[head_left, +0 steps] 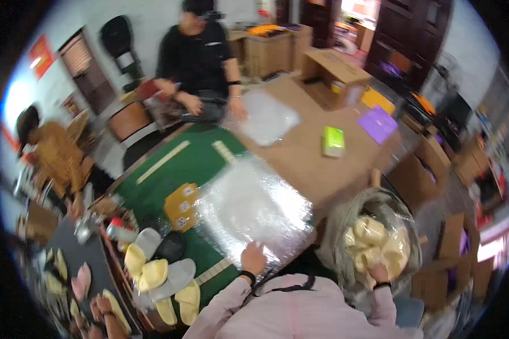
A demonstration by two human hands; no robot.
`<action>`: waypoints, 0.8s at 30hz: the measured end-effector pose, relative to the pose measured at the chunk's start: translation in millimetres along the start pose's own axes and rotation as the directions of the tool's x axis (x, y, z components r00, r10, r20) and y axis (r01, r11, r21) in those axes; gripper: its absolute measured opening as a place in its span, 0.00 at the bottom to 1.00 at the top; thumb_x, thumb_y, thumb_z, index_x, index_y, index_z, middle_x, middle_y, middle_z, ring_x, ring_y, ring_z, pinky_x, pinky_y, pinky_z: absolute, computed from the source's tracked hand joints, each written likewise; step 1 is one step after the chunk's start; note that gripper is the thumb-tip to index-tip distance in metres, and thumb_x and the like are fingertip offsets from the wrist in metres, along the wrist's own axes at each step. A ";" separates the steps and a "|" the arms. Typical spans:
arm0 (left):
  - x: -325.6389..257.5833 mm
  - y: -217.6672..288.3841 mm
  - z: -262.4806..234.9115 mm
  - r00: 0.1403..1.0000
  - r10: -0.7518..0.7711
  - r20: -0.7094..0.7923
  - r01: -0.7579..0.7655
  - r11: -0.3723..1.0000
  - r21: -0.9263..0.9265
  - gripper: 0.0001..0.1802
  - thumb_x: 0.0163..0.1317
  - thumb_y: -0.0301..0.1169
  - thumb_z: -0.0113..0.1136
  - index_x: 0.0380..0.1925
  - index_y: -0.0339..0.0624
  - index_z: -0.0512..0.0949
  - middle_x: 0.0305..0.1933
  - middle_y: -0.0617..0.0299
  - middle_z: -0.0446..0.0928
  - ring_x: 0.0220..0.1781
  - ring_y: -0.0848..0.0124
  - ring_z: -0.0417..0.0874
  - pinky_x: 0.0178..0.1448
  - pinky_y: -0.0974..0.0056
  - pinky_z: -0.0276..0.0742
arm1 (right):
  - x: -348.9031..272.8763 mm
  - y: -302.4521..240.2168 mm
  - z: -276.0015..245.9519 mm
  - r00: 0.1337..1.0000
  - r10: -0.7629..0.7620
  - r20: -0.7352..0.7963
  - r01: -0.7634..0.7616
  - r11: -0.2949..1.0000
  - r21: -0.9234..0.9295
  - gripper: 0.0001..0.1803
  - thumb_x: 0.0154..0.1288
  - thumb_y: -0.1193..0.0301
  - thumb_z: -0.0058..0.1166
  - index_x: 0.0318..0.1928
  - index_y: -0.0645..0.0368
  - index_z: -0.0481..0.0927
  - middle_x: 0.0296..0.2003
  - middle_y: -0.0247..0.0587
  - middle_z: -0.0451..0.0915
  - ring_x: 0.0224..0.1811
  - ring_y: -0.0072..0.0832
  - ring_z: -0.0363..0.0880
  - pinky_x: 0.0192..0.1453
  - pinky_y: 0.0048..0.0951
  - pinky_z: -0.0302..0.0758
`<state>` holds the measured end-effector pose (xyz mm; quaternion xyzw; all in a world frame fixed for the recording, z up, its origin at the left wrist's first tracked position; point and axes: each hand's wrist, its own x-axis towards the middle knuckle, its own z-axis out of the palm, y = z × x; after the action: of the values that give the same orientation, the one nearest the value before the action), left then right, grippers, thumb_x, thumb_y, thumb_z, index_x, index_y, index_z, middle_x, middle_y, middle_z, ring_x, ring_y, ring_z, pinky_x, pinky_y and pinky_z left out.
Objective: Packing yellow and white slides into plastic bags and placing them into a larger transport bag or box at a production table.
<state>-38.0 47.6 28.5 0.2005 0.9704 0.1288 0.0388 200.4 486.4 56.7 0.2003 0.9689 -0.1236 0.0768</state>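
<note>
My left hand (253,259) rests on the near edge of a stack of shiny clear plastic bags (249,203), which lies on the green table top. Its fingers look bunched but blurred, and whether they pinch the plastic cannot be seen. To the right, my right hand (379,273) reaches into a large open sack lined with clear plastic (332,231). It is closed at the edge of a pale yellow slipper (370,257), its fingertips partly hidden. Several more pale yellow slippers (396,251) lie loose around it inside the sack.
Yellow and grey slippers (172,279) lie left of me, beside a yellow card with dice (181,207). Across the table a person in black (195,62) stands by more plastic bags (263,116). A green tissue pack (333,141), purple packet (378,124) and cardboard boxes (336,79) are farther right.
</note>
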 end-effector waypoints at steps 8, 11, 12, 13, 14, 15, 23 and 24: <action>-6.0 10.1 3.6 0.991 -0.118 0.067 0.121 0.992 -0.030 0.25 0.50 0.31 0.49 0.53 0.51 0.69 0.57 0.53 0.65 0.57 0.58 0.67 0.52 0.54 0.68 | 173.2 -11.5 28.9 0.983 -0.148 0.108 0.147 0.989 0.017 0.23 0.52 0.55 0.53 0.36 0.65 0.78 0.35 0.58 0.77 0.41 0.50 0.75 0.44 0.43 0.72; -2.2 14.8 -9.2 0.974 -0.142 0.178 0.160 0.983 -0.087 0.26 0.51 0.31 0.49 0.54 0.50 0.68 0.60 0.54 0.62 0.60 0.58 0.65 0.55 0.52 0.65 | 243.6 -59.1 35.8 0.947 -0.289 0.142 0.295 0.955 -0.021 0.22 0.52 0.55 0.53 0.36 0.65 0.78 0.35 0.58 0.77 0.41 0.50 0.75 0.44 0.43 0.72; -4.9 11.2 6.9 0.982 -0.137 0.129 0.147 0.986 -0.079 0.26 0.51 0.31 0.49 0.54 0.49 0.68 0.60 0.53 0.62 0.60 0.58 0.65 0.56 0.51 0.64 | 263.0 -80.8 38.7 0.929 -0.336 0.155 0.345 0.938 -0.031 0.22 0.52 0.56 0.53 0.36 0.65 0.78 0.35 0.58 0.77 0.41 0.50 0.75 0.44 0.43 0.72; -6.2 10.3 13.8 0.984 -0.132 0.117 0.143 0.986 -0.083 0.26 0.51 0.31 0.49 0.54 0.49 0.68 0.60 0.53 0.62 0.60 0.57 0.64 0.56 0.50 0.64 | 277.5 -98.0 42.4 0.914 -0.369 0.168 0.380 0.924 -0.042 0.22 0.52 0.56 0.53 0.36 0.65 0.78 0.35 0.58 0.77 0.41 0.50 0.75 0.43 0.43 0.72; -5.3 8.9 18.9 0.987 -0.121 0.103 0.130 0.988 -0.087 0.26 0.51 0.31 0.49 0.54 0.48 0.68 0.60 0.53 0.62 0.60 0.57 0.64 0.56 0.49 0.63 | 291.3 -114.4 44.6 0.902 -0.395 0.175 0.410 0.911 -0.053 0.22 0.52 0.56 0.53 0.36 0.65 0.78 0.34 0.58 0.77 0.41 0.50 0.75 0.43 0.43 0.72; -5.8 11.3 22.6 0.984 -0.143 0.110 0.152 0.985 -0.083 0.26 0.51 0.32 0.49 0.54 0.46 0.67 0.61 0.51 0.60 0.61 0.55 0.62 0.56 0.48 0.62 | 303.2 -125.9 46.6 0.891 -0.415 0.182 0.432 0.899 -0.066 0.22 0.52 0.56 0.53 0.35 0.65 0.78 0.34 0.58 0.77 0.41 0.50 0.75 0.43 0.43 0.72; -4.4 16.2 11.8 0.984 -0.128 0.125 0.146 0.979 -0.140 0.25 0.55 0.27 0.44 0.56 0.43 0.64 0.63 0.47 0.56 0.63 0.50 0.58 0.59 0.46 0.57 | 332.1 -135.5 56.6 0.894 -0.392 0.217 0.430 0.886 -0.174 0.21 0.52 0.57 0.53 0.35 0.65 0.78 0.34 0.58 0.77 0.41 0.50 0.75 0.43 0.43 0.72; -2.3 15.8 11.4 0.985 -0.117 0.127 0.135 0.981 -0.140 0.25 0.55 0.27 0.44 0.56 0.43 0.64 0.63 0.47 0.56 0.63 0.50 0.58 0.59 0.46 0.57 | 330.3 -131.1 55.4 0.905 -0.369 0.211 0.408 0.894 -0.185 0.21 0.52 0.57 0.53 0.35 0.65 0.78 0.34 0.58 0.77 0.41 0.50 0.75 0.43 0.43 0.72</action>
<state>-28.4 63.4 21.8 0.1422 0.9649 0.1857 0.1190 -147.3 476.7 -34.5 -0.0193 0.9868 -0.0428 0.1551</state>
